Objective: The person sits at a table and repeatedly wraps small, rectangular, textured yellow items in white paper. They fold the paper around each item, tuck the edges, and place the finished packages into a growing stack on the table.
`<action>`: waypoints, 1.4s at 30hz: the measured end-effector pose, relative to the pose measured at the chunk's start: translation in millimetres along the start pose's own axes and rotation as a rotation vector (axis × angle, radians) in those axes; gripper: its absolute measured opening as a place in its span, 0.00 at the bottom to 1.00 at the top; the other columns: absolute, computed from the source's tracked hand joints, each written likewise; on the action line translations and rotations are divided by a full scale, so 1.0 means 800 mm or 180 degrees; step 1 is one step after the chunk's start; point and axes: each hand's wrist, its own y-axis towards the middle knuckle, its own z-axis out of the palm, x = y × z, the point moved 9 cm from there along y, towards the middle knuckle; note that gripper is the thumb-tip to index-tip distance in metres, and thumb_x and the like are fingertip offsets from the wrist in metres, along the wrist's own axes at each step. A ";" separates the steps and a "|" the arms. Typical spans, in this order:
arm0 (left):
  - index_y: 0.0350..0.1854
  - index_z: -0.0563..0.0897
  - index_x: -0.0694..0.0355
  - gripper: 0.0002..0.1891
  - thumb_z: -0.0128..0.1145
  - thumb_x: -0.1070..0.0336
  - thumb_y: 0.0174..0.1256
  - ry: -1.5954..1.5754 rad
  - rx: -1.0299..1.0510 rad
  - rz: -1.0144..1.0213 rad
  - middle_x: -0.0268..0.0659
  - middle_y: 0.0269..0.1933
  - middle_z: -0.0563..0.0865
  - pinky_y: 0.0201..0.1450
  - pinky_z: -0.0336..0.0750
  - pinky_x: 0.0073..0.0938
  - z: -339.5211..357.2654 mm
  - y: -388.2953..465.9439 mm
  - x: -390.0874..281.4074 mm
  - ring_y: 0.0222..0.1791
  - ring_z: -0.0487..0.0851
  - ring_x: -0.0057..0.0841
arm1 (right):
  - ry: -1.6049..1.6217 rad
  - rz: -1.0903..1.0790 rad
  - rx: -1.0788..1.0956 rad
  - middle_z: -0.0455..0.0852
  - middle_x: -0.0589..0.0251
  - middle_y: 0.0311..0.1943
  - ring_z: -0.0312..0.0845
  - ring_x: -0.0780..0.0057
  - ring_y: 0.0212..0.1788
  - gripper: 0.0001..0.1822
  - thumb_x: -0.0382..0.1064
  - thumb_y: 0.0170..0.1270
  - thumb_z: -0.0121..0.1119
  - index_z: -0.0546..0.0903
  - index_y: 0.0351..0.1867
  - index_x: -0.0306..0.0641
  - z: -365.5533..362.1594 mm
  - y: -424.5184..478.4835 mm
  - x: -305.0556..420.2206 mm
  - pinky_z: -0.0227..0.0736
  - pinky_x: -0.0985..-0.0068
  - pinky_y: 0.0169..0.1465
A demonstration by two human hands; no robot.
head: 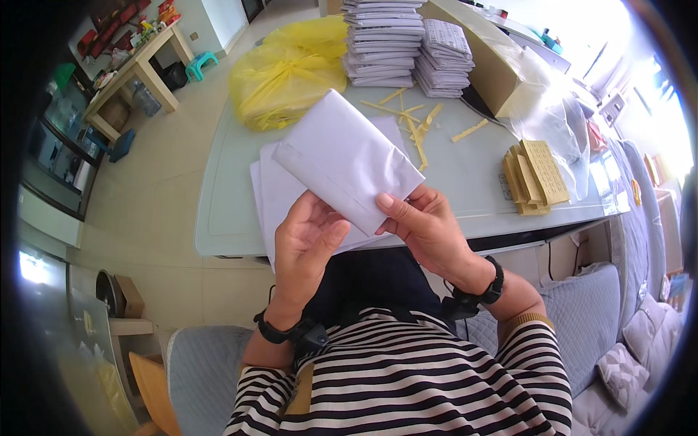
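A folded white paper packet (349, 158) is held up, tilted, over the near part of the glass-topped table (223, 218). My right hand (431, 229) grips its lower right corner, thumb on top. At its lower left edge is my left hand (308, 240), its thumb apart from the paper and its fingers partly hidden behind the packet; whether they press on it I cannot tell. Beneath lie large white paper sheets (267, 191), overhanging the table's front edge. Torn yellowish paper strips (420, 136) are scattered beyond the packet.
Behind stand a tall stack of white packets (381, 43) and a shorter stack (444, 60), beside a yellow plastic bag (283, 76). To the right are bundled yellow-brown card pieces (537, 174), clear plastic film (556, 125) and a long cardboard box (480, 54).
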 end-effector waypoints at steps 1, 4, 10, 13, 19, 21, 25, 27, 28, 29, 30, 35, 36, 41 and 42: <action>0.66 0.66 0.74 0.26 0.59 0.73 0.69 -0.0014 -0.0066 -0.0022 0.44 0.58 0.79 0.62 0.70 0.29 -0.003 0.000 0.001 0.58 0.78 0.27 | 0.0017 0.0031 0.0035 0.85 0.59 0.44 0.81 0.77 0.42 0.16 0.38 0.68 0.64 0.80 0.49 0.27 0.004 0.000 -0.002 0.80 0.77 0.44; 0.58 0.73 0.74 0.19 0.59 0.73 0.69 -0.0041 -0.0265 -0.0104 0.42 0.52 0.82 0.60 0.72 0.27 -0.014 -0.002 0.007 0.53 0.80 0.24 | 0.0038 0.0133 0.0121 0.85 0.58 0.44 0.82 0.75 0.43 0.15 0.37 0.68 0.63 0.80 0.50 0.26 0.017 0.002 -0.008 0.81 0.76 0.45; 0.50 0.78 0.71 0.11 0.59 0.74 0.67 -0.0020 -0.0737 -0.0117 0.40 0.48 0.84 0.57 0.72 0.24 -0.038 -0.004 0.012 0.47 0.81 0.21 | -0.0695 0.0486 0.0302 0.85 0.59 0.42 0.81 0.77 0.41 0.19 0.42 0.69 0.63 0.81 0.49 0.25 0.025 0.003 -0.017 0.81 0.77 0.43; 0.51 0.78 0.71 0.12 0.57 0.75 0.66 -0.0247 -0.1057 0.0174 0.40 0.49 0.84 0.58 0.72 0.25 -0.071 -0.015 -0.001 0.49 0.81 0.21 | -0.1708 0.0316 0.0516 0.86 0.62 0.36 0.81 0.80 0.36 0.20 0.47 0.69 0.63 0.83 0.46 0.27 0.026 0.016 0.025 0.80 0.79 0.39; 0.53 0.77 0.72 0.14 0.55 0.74 0.67 -0.0467 -0.1854 0.0697 0.41 0.52 0.82 0.60 0.71 0.28 -0.152 -0.047 -0.041 0.53 0.79 0.25 | -0.4269 -0.2458 -0.1080 0.88 0.57 0.35 0.82 0.75 0.35 0.22 0.45 0.58 0.72 0.84 0.46 0.29 -0.037 0.074 0.234 0.77 0.78 0.41; 0.53 0.76 0.72 0.15 0.55 0.72 0.67 -0.0379 -0.1907 0.0747 0.41 0.52 0.82 0.61 0.70 0.28 -0.168 -0.061 -0.052 0.53 0.79 0.26 | -0.5414 -0.2728 -0.1524 0.85 0.51 0.47 0.79 0.63 0.52 0.34 0.52 0.53 0.73 0.78 0.56 0.30 -0.042 0.101 0.264 0.73 0.67 0.55; 0.52 0.78 0.72 0.14 0.55 0.70 0.67 -0.0226 -0.2144 0.0645 0.39 0.51 0.82 0.58 0.70 0.27 -0.196 -0.079 -0.044 0.51 0.79 0.24 | -0.6751 -0.2731 -0.1989 0.80 0.45 0.55 0.68 0.50 0.66 0.47 0.62 0.47 0.73 0.71 0.64 0.33 -0.101 0.196 0.278 0.64 0.59 0.66; 0.51 0.78 0.72 0.13 0.55 0.70 0.67 -0.0165 -0.2277 0.0604 0.39 0.51 0.82 0.57 0.71 0.26 -0.204 -0.085 -0.042 0.50 0.79 0.24 | -0.6715 -0.2155 -0.2124 0.79 0.43 0.57 0.65 0.45 0.67 0.52 0.68 0.45 0.71 0.70 0.66 0.34 -0.136 0.233 0.280 0.61 0.57 0.68; 0.50 0.78 0.72 0.13 0.55 0.70 0.67 -0.0133 -0.2364 0.0589 0.39 0.50 0.82 0.57 0.71 0.26 -0.209 -0.090 -0.041 0.49 0.79 0.23 | -0.6496 -0.1794 -0.2148 0.78 0.43 0.58 0.65 0.44 0.67 0.53 0.70 0.44 0.70 0.70 0.66 0.34 -0.151 0.248 0.280 0.60 0.56 0.69; 0.50 0.78 0.72 0.13 0.55 0.71 0.67 -0.0142 -0.2341 0.0585 0.39 0.50 0.82 0.57 0.71 0.26 -0.211 -0.092 -0.041 0.49 0.79 0.23 | -0.6272 -0.1436 -0.2175 0.78 0.42 0.58 0.65 0.42 0.67 0.54 0.72 0.43 0.70 0.70 0.66 0.35 -0.167 0.261 0.280 0.59 0.56 0.69; 0.50 0.78 0.72 0.13 0.55 0.71 0.67 -0.0142 -0.2330 0.0571 0.38 0.50 0.82 0.57 0.71 0.26 -0.214 -0.096 -0.041 0.49 0.79 0.23 | -0.6010 -0.1382 -0.1799 0.76 0.39 0.60 0.66 0.44 0.68 0.57 0.75 0.43 0.67 0.69 0.67 0.35 -0.171 0.274 0.277 0.61 0.55 0.68; 0.51 0.78 0.71 0.13 0.54 0.71 0.67 -0.0235 -0.2400 0.0486 0.39 0.50 0.82 0.57 0.71 0.26 -0.230 -0.106 -0.033 0.49 0.79 0.23 | -0.6006 -0.1186 -0.1892 0.78 0.40 0.59 0.71 0.47 0.64 0.49 0.69 0.48 0.65 0.71 0.68 0.40 -0.191 0.289 0.270 0.65 0.57 0.66; 0.51 0.78 0.71 0.13 0.54 0.71 0.67 -0.0246 -0.2402 0.0482 0.39 0.50 0.82 0.57 0.71 0.26 -0.232 -0.107 -0.032 0.49 0.79 0.23 | -0.6073 -0.1184 -0.1979 0.79 0.41 0.59 0.73 0.47 0.63 0.46 0.67 0.50 0.64 0.72 0.68 0.41 -0.189 0.289 0.268 0.66 0.57 0.66; 0.52 0.77 0.71 0.14 0.54 0.71 0.67 -0.0324 -0.2375 0.0480 0.39 0.50 0.82 0.57 0.72 0.26 -0.238 -0.107 -0.023 0.50 0.79 0.23 | -0.5711 -0.1513 -0.2094 0.83 0.42 0.53 0.77 0.47 0.58 0.30 0.54 0.56 0.54 0.81 0.59 0.44 -0.186 0.284 0.278 0.69 0.57 0.63; 0.52 0.77 0.71 0.14 0.54 0.71 0.67 -0.0330 -0.2363 0.0466 0.38 0.50 0.82 0.57 0.71 0.26 -0.239 -0.106 -0.022 0.50 0.79 0.23 | -0.5661 -0.1670 -0.2122 0.84 0.42 0.51 0.78 0.47 0.57 0.28 0.52 0.57 0.53 0.82 0.57 0.43 -0.188 0.282 0.284 0.70 0.57 0.62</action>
